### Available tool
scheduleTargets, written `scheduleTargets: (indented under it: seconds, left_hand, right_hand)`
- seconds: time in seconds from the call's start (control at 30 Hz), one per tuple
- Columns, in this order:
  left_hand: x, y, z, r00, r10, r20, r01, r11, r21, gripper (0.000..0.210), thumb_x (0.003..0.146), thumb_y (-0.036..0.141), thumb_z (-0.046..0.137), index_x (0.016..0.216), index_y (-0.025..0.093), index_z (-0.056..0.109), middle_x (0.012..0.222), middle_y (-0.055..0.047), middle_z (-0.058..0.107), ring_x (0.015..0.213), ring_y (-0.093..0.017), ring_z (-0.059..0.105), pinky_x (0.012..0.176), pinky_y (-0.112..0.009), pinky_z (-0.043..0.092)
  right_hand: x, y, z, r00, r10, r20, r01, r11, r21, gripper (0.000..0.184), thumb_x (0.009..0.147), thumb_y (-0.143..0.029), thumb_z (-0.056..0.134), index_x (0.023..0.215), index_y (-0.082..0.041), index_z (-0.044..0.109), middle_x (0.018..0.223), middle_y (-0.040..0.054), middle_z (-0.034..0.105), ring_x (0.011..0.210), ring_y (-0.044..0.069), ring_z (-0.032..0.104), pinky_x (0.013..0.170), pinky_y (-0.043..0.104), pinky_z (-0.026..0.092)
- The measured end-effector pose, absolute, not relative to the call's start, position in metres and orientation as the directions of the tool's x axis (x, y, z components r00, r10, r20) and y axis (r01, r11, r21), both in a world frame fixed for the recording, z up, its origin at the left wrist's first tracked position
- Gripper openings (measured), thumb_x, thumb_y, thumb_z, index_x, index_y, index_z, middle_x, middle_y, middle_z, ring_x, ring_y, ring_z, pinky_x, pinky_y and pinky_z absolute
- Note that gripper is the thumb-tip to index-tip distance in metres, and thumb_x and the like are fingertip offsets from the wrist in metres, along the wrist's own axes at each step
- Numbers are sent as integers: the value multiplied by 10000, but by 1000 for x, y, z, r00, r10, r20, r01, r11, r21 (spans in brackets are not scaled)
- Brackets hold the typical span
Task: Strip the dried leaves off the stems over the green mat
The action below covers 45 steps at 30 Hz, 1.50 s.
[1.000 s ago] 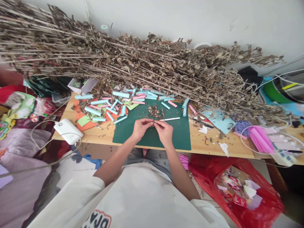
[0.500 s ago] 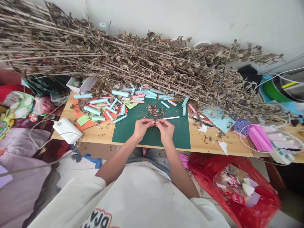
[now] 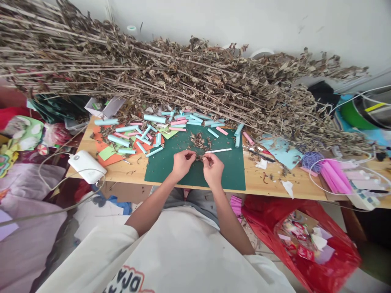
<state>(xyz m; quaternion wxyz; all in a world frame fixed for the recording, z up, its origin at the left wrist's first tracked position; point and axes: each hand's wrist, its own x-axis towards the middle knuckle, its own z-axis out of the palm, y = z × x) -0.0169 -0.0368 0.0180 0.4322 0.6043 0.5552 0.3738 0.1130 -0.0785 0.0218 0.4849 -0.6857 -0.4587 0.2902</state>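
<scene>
My left hand (image 3: pixel 183 165) and my right hand (image 3: pixel 213 167) are over the green cutting mat (image 3: pixel 165 171), a small gap between them. Both have thumb and fingers pinched together. Dark crumbs of dried leaf (image 3: pixel 199 157) show at and between the fingertips; how much each pinch holds is too small to tell. Just beyond lies a small heap of crushed dried leaves (image 3: pixel 198 140). A thin white stick (image 3: pixel 218 150) rests on the mat above my right hand.
Dried leafy stalks (image 3: pixel 171 77) are piled along the back. Blue paper rolls (image 3: pixel 154 119) and pink ones (image 3: pixel 222 130) lie before them. A white power bank (image 3: pixel 87 167) with a cable sits left. A red plastic bag (image 3: pixel 262 215) of scraps hangs open below the table's right front.
My hands have drawn apart from fingertips touching to a small gap, and leaf crumbs now show between them. The things on the table look unmoved.
</scene>
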Motion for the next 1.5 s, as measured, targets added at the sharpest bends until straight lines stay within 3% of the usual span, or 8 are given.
scheduleTargets:
  seconds: [0.1,0.27,0.53,0.63,0.73,0.97,1.3,1.5]
  left_hand:
    - [-21,-35,16,182,983,14,388,-85,918,143,846,216,633,872,160,762,849,-55,759,743,-175,697,728,-278,543]
    - [-24,-36,15,292,951,98,369,-207,906,169,860,217,629,962,176,758,941,-66,757,822,-185,703,746,-284,554]
    - [-25,-36,17,359,911,203,363,-337,869,145,866,211,605,872,166,742,827,-51,737,720,-146,660,688,-250,520]
    - [-24,-37,16,318,922,219,385,-337,859,125,845,199,611,826,166,730,746,-35,703,662,-131,622,640,-235,497]
    - [-24,-37,16,279,940,196,404,-300,864,125,841,205,612,824,169,730,734,-33,702,657,-134,623,656,-243,503]
    - [-28,-37,22,344,928,142,322,-259,911,195,880,281,601,967,190,749,969,-79,742,844,-177,690,776,-290,546]
    - [-29,-35,19,338,939,60,339,-181,923,133,818,223,618,869,169,728,805,-36,735,703,-144,665,684,-239,528]
    - [-40,-25,20,306,939,160,399,-279,873,122,846,213,605,879,179,717,821,-36,718,727,-150,656,721,-258,518]
  right_hand:
    - [114,-78,19,449,894,13,268,-121,-956,203,796,-329,580,864,-166,679,828,76,715,725,189,659,741,318,546]
    - [113,-76,14,421,907,0,276,-128,-953,209,789,-342,606,861,-172,706,838,75,733,730,196,676,732,322,557]
    - [114,-80,12,356,935,6,370,-135,-919,207,801,-328,587,869,-177,710,843,78,738,709,197,677,727,326,562]
    - [115,-80,13,302,953,10,387,-113,-915,188,796,-300,574,858,-179,703,841,74,733,703,194,673,724,326,562]
    - [114,-78,16,334,943,-11,298,-117,-947,180,786,-317,591,836,-179,695,816,67,727,706,193,674,724,324,566]
    - [115,-74,21,332,937,-110,121,-158,-980,211,733,-322,645,879,-180,700,784,48,736,699,190,686,729,333,579]
    - [124,-76,22,315,948,-34,302,-134,-944,187,763,-310,628,830,-191,755,833,54,758,745,201,698,742,323,559]
    - [137,-70,21,426,905,-6,298,-147,-943,199,758,-311,627,856,-175,733,798,59,743,690,190,676,710,320,555]
